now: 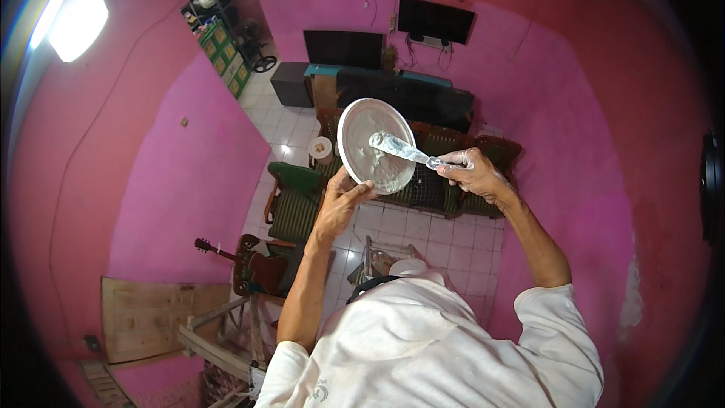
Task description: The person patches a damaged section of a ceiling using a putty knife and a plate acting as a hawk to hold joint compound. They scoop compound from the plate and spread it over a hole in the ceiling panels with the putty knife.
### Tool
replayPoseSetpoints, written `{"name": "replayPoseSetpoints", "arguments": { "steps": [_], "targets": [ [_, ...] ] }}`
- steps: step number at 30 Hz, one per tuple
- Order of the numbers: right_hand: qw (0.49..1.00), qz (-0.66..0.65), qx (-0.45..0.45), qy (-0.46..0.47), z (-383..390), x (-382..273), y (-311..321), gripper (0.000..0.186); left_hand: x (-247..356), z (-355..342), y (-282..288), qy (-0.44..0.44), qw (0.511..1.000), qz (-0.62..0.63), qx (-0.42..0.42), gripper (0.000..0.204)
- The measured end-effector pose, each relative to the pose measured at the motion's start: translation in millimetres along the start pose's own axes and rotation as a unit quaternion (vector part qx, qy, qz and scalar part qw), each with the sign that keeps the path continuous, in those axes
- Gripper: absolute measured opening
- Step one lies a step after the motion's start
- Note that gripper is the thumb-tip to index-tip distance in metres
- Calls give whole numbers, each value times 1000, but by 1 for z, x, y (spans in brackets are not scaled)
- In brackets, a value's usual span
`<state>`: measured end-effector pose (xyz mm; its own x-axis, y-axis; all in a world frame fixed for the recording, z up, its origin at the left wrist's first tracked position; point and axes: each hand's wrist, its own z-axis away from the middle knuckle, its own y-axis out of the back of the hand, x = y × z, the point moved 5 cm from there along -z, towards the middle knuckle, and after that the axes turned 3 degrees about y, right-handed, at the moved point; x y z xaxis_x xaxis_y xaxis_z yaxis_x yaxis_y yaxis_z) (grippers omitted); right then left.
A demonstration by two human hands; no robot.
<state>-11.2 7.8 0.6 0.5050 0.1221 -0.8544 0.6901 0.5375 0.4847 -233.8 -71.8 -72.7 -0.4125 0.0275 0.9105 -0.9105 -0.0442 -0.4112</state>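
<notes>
My left hand grips the lower edge of a round white dish, thumb over the rim. The dish is tilted so that its inside faces me. Greyish-white paste is smeared over its inside. My right hand is closed around the handle of a putty knife, coming in from the right. White paste coats the knife's blade, which lies over the middle of the dish; whether it touches the dish surface I cannot tell. White residue marks the fingers of my right hand.
Far below are green-cushioned wooden chairs, a long bench, a guitar and a small round stool. A wooden frame stands at lower left. Pink and red walls surround me; a bright lamp shines at upper left.
</notes>
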Motion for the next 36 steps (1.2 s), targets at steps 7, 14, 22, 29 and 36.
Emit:
{"name": "replayPoseSetpoints", "arguments": {
  "steps": [7, 14, 22, 29, 36],
  "targets": [
    [993, 41, 18, 106, -14, 22, -12, 33, -3, -5, 5, 44, 999, -1, -30, 43],
    [989, 59, 23, 136, -28, 23, -22, 34, -9, -7, 14, 66, 996, 41, -50, 47],
    [991, 13, 38, 128, -19, 15, -27, 36, -6, -6, 13, 75, 995, 31, -60, 45],
    [971, -192, 62, 128, -13, 25, -27, 42, -18, -8, 18, 64, 984, 140, -86, 41],
    [903, -396, 0, 169, 10, -40, -9, 21, 39, -53, -25, -8, 969, 182, -164, 35]
  ]
}}
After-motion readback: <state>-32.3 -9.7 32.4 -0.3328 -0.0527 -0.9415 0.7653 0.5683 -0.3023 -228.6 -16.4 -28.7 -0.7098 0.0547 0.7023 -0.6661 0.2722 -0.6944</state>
